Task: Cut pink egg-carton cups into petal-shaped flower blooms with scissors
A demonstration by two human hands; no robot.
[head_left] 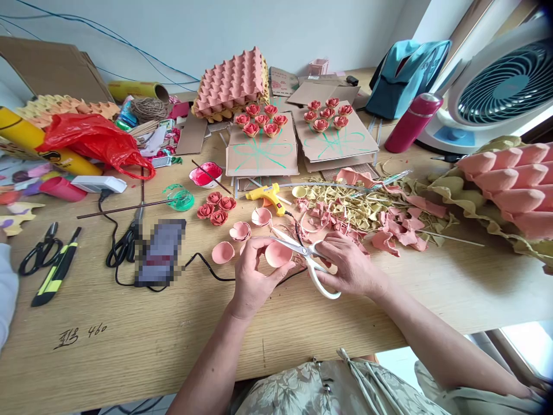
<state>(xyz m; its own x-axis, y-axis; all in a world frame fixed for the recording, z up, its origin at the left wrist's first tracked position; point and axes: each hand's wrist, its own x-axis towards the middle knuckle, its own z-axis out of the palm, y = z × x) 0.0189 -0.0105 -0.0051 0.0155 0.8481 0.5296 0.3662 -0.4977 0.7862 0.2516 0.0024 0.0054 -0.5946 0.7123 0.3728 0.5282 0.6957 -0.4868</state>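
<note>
My left hand [254, 276] pinches a pink egg-carton cup [279, 254] between thumb and fingers. In my right hand [352, 265] are white-handled scissors [317, 262], their blades reaching over the cup's rim. Whether the blades touch the rim I cannot tell. Just beyond my left hand sit more pink cups, one single [223, 252], one nested [240, 231] and one further back [261, 217]. Several red paper roses [216, 207] lie grouped to their left. A yellow glue gun [265, 195] rests behind the cups, its black cord running under my hands.
Pink and yellow carton scraps [345, 207] are heaped beyond my right hand. Stacked egg trays [505, 184] stand at right, others [231, 83] at the back. Roses stand on cardboard [261, 153]. Left are a blurred phone [161, 252], a cutter knife [56, 268] and a red paint bowl [206, 174].
</note>
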